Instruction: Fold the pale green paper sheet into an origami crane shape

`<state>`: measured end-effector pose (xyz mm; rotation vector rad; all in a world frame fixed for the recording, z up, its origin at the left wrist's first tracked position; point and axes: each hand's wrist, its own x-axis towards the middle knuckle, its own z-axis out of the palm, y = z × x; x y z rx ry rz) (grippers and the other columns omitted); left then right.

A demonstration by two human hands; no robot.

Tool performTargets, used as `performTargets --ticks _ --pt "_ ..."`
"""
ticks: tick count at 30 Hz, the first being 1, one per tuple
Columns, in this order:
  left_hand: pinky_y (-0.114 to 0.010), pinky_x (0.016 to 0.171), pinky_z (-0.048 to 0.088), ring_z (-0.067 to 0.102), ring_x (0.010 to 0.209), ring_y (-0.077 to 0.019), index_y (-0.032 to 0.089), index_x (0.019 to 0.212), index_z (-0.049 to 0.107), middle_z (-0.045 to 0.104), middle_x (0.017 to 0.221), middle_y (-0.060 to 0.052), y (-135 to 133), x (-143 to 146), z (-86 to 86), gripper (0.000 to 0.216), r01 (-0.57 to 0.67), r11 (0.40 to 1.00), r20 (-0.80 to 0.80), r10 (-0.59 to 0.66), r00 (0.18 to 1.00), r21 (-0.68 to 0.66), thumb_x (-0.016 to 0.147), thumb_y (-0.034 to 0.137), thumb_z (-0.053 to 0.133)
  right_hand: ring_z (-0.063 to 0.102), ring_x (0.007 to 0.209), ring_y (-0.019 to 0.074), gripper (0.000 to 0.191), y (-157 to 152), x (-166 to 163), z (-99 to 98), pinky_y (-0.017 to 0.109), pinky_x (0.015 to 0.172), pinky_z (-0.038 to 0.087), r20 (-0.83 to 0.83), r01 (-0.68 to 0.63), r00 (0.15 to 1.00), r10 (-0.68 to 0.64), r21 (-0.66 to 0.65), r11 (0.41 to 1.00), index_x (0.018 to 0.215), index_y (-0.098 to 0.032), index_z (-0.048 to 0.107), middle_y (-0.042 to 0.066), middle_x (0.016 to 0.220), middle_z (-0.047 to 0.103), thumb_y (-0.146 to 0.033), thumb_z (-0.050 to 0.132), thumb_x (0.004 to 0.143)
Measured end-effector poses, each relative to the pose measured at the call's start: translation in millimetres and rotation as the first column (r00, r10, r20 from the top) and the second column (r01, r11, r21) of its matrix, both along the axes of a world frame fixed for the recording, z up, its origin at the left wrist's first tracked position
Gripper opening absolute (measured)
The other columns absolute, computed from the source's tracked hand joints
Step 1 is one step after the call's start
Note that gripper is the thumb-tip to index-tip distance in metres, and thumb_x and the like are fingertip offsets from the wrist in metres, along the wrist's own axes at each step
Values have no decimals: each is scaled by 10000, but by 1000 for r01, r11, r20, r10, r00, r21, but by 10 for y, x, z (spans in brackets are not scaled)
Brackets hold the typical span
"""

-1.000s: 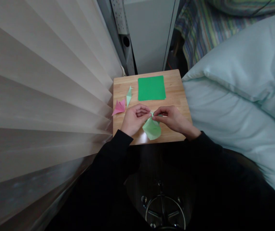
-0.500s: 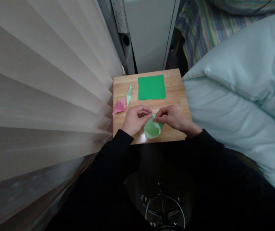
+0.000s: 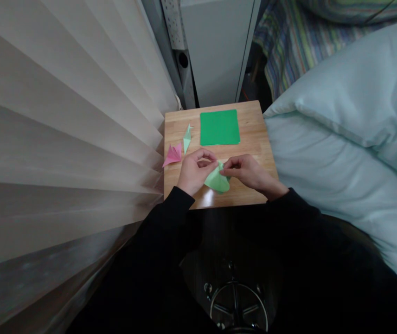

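A light green sheet of origami paper (image 3: 218,180), partly folded and curved, is pinched between my two hands above the front of the small wooden table (image 3: 250,185). My left hand (image 3: 195,171) grips its upper left part with thumb and fingertips. On the other side, my right hand (image 3: 245,170) pinches the paper near its top, close to the left fingertips. The fingers hide the upper folds. Beyond my left hand lie a pink folded paper figure (image 3: 173,155) and a slim pale green folded figure (image 3: 187,138).
A stack of green square paper (image 3: 220,127) lies at the table's back. Pleated curtains (image 3: 80,116) hang along the left edge. A pale cabinet (image 3: 219,55) stands behind, and light blue bedding (image 3: 341,130) is on the right. A wheeled chair base (image 3: 235,301) shows below.
The light green paper has drawn together into a narrower shape, its lower edge moving up and slightly left. My right hand has shifted slightly left; both hands keep their pinch.
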<state>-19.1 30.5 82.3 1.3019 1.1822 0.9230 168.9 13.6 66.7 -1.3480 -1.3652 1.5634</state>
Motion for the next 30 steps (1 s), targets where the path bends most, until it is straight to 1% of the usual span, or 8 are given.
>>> performTargets --ticks 3,6,12,19,23,30 --pt "-248 689 564 685 719 -113 179 817 656 698 813 9 -19 14 16 145 27 999 -26 -25 999 46 733 129 763 552 616 136 326 -3 5 9 292 598 432 24 6 1000 -6 -12 1000 667 -190 712 13 660 684 -487 844 679" --pt "-270 752 579 699 776 -127 179 834 653 701 816 4 -33 22 33 152 42 997 -26 -40 999 57 738 112 751 529 593 127 300 -6 4 11 289 582 407 26 22 999 -21 -25 999 660 -191 704 2 642 667 -458 839 676" --pt "-276 749 584 699 774 -129 179 866 646 716 824 -7 -73 31 72 175 44 997 -24 -43 999 58 745 142 766 509 591 121 203 -6 -9 46 288 598 393 -29 42 999 -44 -64 997 628 -188 701 -5 625 645 -346 828 642" --pt "-269 721 579 686 723 -122 177 837 636 690 755 15 -62 37 73 254 18 1000 -2 -18 1000 24 674 140 827 501 584 120 241 -28 -37 71 291 592 386 -7 32 999 -33 -67 997 612 -193 672 -8 622 642 -368 830 664" --pt "-273 725 581 677 704 -115 180 807 614 678 741 23 -45 37 55 281 18 1000 37 -17 999 -19 641 128 835 497 575 116 214 -41 -49 48 290 579 373 -14 34 999 -35 -73 997 604 -194 675 -10 613 638 -345 816 657" --pt "-292 732 592 674 699 -117 183 805 598 673 747 26 -30 17 6 352 21 998 63 -17 998 -62 601 195 884 512 575 118 197 -38 -45 17 296 590 399 -11 30 999 -31 -87 996 602 -194 670 -14 604 636 -326 807 654"
